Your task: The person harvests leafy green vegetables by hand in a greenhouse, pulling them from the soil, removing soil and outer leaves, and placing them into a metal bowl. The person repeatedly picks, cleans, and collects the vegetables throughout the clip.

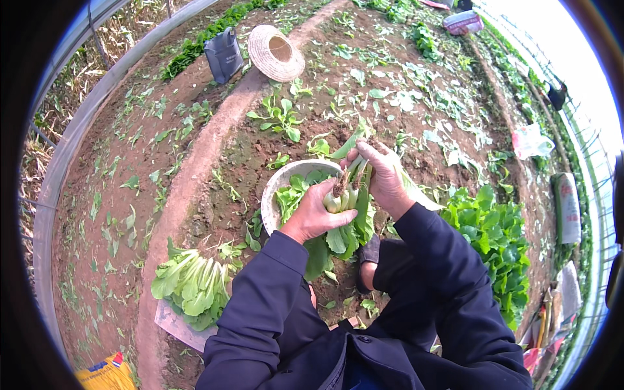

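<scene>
My left hand [316, 209] grips a bunch of leafy greens [343, 239] by the pale stem bases. Soil-covered roots point up and the green leaves hang down. Just to the right, my right hand [382, 173] has its fingers closed around a few pale stems and long leaves [349, 144] beside the bunch. Some of those stems are hidden by the fingers. Below both hands stands a whitish round basin [269, 202] with green leaves [291, 196] in it; the hands and bunch cover its right part.
Harvested greens [195, 287] lie in a pile on a pale sheet [183, 327] at left. Leafy plants [492, 243] stand at right. A straw hat [261, 48] and a dark bag [223, 56] sit by a soil ridge [214, 126]. A yellow bag [107, 374] lies lower left.
</scene>
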{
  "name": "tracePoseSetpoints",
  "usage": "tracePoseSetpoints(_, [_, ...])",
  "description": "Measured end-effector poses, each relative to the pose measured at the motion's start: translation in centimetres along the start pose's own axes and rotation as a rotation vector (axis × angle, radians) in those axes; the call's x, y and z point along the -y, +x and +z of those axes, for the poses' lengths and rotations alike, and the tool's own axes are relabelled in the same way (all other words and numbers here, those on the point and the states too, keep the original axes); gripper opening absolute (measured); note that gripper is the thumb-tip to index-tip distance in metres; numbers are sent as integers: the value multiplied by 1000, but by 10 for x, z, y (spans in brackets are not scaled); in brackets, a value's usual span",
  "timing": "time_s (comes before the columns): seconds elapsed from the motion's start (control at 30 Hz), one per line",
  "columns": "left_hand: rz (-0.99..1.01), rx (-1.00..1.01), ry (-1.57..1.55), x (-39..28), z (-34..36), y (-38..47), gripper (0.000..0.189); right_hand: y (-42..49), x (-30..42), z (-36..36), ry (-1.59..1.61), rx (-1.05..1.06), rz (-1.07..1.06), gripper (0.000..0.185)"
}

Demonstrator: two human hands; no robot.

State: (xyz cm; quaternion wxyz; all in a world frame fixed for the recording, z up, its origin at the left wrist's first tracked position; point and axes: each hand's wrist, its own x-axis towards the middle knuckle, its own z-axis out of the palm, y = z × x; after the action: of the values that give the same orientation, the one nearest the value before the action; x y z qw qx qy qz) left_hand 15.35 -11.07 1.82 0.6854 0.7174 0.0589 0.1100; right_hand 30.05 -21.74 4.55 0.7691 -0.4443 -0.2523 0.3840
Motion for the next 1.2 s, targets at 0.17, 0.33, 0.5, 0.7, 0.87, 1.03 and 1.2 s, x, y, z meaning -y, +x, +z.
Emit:
tracePoseSetpoints(0.17, [37, -48, 161, 7, 7, 2, 34, 20, -14, -12, -288, -269, -73, 24])
tracePoseSetpoints(0.33, [178, -253, 759, 11, 17, 4, 30, 37, -23, -28, -1104, -440, -148, 30])
tracePoseSetpoints(0.5, [217, -273, 957, 12, 21, 3, 28, 41, -27, -37, -1408, -478, -91, 22])
tracePoseSetpoints(0.7, [165, -238, 938, 13, 14, -7, 30, 54, -18, -60, -1410, -649, -129, 18])
tracePoseSetpoints(0.87, [165, -302, 732, 11, -10, -12, 31, 51, -27, -67, -1442, -394, 29, 39])
tracePoseSetpoints(1.03, [187, -300, 260, 4, -27, -14, 29, 44, -28, -51, -1710, 247, 176, 65])
tracePoseSetpoints(1.2, [-82, -171, -176, -3, -35, -21, 28, 47, -11, -30, -446, 132, 321, 49])
